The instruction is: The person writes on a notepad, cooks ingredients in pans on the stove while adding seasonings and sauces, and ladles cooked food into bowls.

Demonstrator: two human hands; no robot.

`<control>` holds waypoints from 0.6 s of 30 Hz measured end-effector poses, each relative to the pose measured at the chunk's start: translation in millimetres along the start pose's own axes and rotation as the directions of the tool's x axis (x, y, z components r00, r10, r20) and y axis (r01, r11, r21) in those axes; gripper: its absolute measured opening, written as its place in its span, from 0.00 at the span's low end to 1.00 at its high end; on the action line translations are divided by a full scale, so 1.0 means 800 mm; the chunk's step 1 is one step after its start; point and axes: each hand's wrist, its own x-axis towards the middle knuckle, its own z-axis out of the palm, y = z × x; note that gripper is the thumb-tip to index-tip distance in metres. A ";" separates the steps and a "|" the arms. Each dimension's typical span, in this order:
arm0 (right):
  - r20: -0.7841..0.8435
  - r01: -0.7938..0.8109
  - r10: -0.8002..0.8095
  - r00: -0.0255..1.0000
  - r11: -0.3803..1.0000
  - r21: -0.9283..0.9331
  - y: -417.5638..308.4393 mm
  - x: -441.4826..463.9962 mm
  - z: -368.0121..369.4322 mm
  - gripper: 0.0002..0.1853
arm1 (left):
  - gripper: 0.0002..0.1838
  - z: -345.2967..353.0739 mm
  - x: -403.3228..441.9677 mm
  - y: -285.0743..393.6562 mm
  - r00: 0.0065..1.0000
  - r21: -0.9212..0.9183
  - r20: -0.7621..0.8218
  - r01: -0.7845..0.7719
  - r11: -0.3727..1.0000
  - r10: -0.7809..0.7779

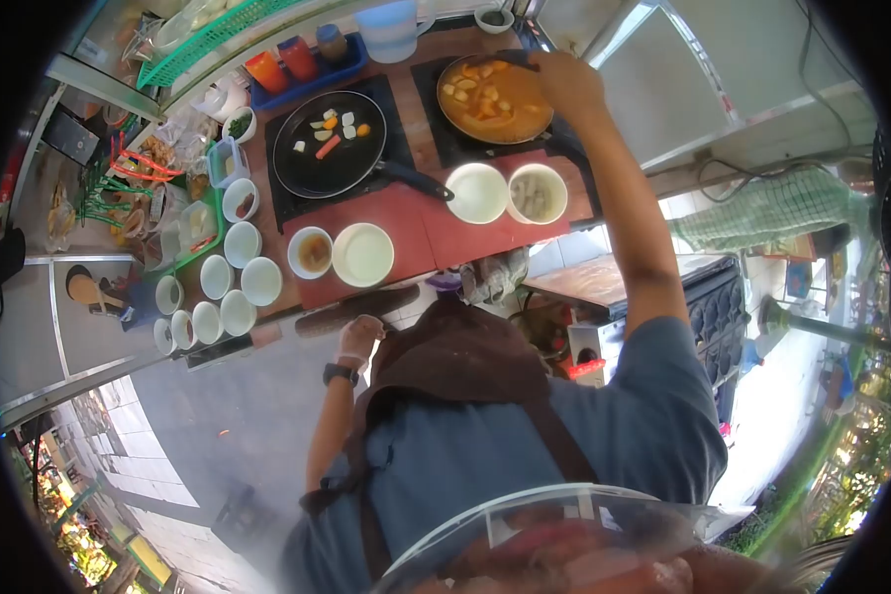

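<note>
My right hand (568, 87) is closed on a dark-handled cooking utensil (513, 59) at the far rim of the right pan. That pan (500, 121) holds an orange-brown broth with chopped pieces in it; the utensil's working end is hard to make out. Down by the counter's front edge, my left hand (360, 339) is in a thin clear glove, with a dark watch on the wrist. Its fingers are curled, and whatever they may hold is hidden. The left black frying pan (302, 168) contains several white, orange and pinkish pieces, untouched by either hand.
Two white bowls (476, 193) stand before the right pan, one with pale contents. Another white bowl (363, 254) sits beside a cup of brown liquid (311, 253). Several white cups (261, 281) crowd the left. Behind are a blue bottle tray (312, 87) and a pitcher (390, 32).
</note>
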 end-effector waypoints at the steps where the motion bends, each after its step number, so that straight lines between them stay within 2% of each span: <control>1: -0.007 -0.001 0.001 1.000 1.000 0.002 0.007 0.006 0.015 0.13 | 0.06 0.003 0.002 -0.010 1.000 0.004 -0.003 -0.005 1.000 0.006; 3: 0.139 0.021 -0.017 0.990 1.000 -0.023 0.016 0.021 0.030 0.13 | 0.08 0.002 0.006 -0.048 0.976 0.363 0.047 -0.214 0.907 0.212; 4: 0.123 0.031 -0.028 0.992 0.999 -0.023 0.025 0.033 0.031 0.13 | 0.11 0.008 -0.009 -0.034 0.997 0.132 -0.069 -0.012 0.991 0.021; 5: 0.094 0.011 -0.005 0.996 0.998 -0.057 0.039 0.039 0.031 0.14 | 0.11 0.008 -0.008 -0.032 0.997 0.123 -0.079 -0.015 0.992 0.025; 7: 0.091 -0.009 0.018 0.996 0.996 -0.094 0.046 0.033 0.033 0.14 | 0.08 0.015 -0.016 -0.067 0.985 -0.062 -0.112 0.126 0.990 -0.132; 8: 0.132 -0.082 0.092 0.987 0.993 -0.079 0.045 0.033 0.030 0.15 | 0.09 0.015 -0.022 -0.072 0.955 -0.259 -0.099 0.247 0.934 -0.280; 9: 0.162 -0.156 0.164 0.973 0.986 -0.065 0.044 0.036 0.024 0.15 | 0.09 0.012 -0.022 -0.075 0.957 -0.257 -0.099 0.242 0.936 -0.274; 11: 0.159 -0.105 0.117 0.980 0.991 -0.083 0.049 0.026 0.026 0.15 | 0.12 0.004 -0.024 -0.095 0.981 0.142 -0.096 0.182 0.973 -0.170; 12: 0.160 -0.163 0.172 0.972 0.984 -0.068 0.045 0.018 0.017 0.15 | 0.12 0.013 -0.023 -0.119 0.965 0.033 -0.174 0.203 0.979 -0.194; 13: 0.168 -0.223 0.229 0.959 0.973 -0.054 0.042 0.010 0.012 0.16 | 0.12 0.017 -0.027 -0.124 0.965 0.025 -0.174 0.205 0.978 -0.198; 15: 0.200 -0.261 0.264 0.943 0.964 -0.045 0.051 0.000 0.004 0.16 | 0.12 0.020 -0.033 -0.133 0.926 -0.290 -0.168 0.283 0.914 -0.339; 16: 0.225 -0.305 0.304 0.926 0.952 -0.033 0.055 -0.005 0.000 0.16 | 0.10 0.015 -0.029 -0.151 0.983 -0.010 -0.119 0.140 0.990 -0.140; 17: 0.220 -0.309 0.309 0.925 0.950 -0.033 0.056 -0.010 0.004 0.16 | 0.09 0.010 -0.025 -0.167 0.996 0.253 -0.065 -0.047 0.966 0.065; 18: 0.245 -0.274 0.280 0.928 0.960 -0.061 0.056 -0.017 0.015 0.17 | 0.07 0.006 -0.027 -0.159 0.992 0.515 -0.001 -0.109 0.850 0.128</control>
